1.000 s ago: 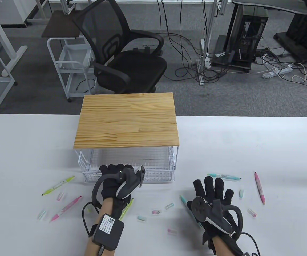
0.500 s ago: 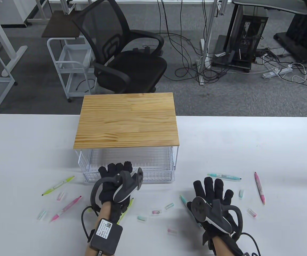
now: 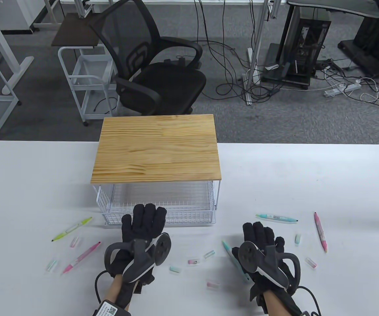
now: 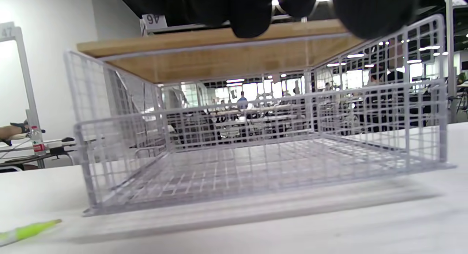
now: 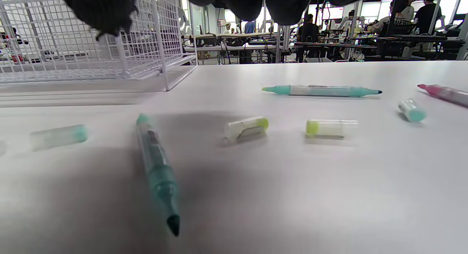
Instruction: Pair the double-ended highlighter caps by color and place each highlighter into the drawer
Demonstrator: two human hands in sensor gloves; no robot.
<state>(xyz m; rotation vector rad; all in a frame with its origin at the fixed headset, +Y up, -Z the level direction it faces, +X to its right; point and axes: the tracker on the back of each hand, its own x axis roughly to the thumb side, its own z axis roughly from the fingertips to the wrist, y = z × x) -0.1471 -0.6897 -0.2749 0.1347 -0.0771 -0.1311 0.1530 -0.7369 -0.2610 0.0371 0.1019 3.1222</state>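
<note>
My left hand (image 3: 143, 227) flat, fingers straight, holding nothing, at wire drawer (image 3: 158, 202) front, centre frame. My right hand (image 3: 262, 242) relaxed, empty, above teal highlighter (image 5: 157, 166). Right wrist view alone shows two yellow-green caps (image 5: 246, 128) beneath it.

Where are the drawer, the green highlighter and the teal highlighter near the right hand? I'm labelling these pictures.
drawer (image 3: 158, 218), table view, front wire rim.
green highlighter (image 3: 71, 229), table view, middle of barrel.
teal highlighter (image 5: 155, 166), right wrist view, middle of barrel.
</note>
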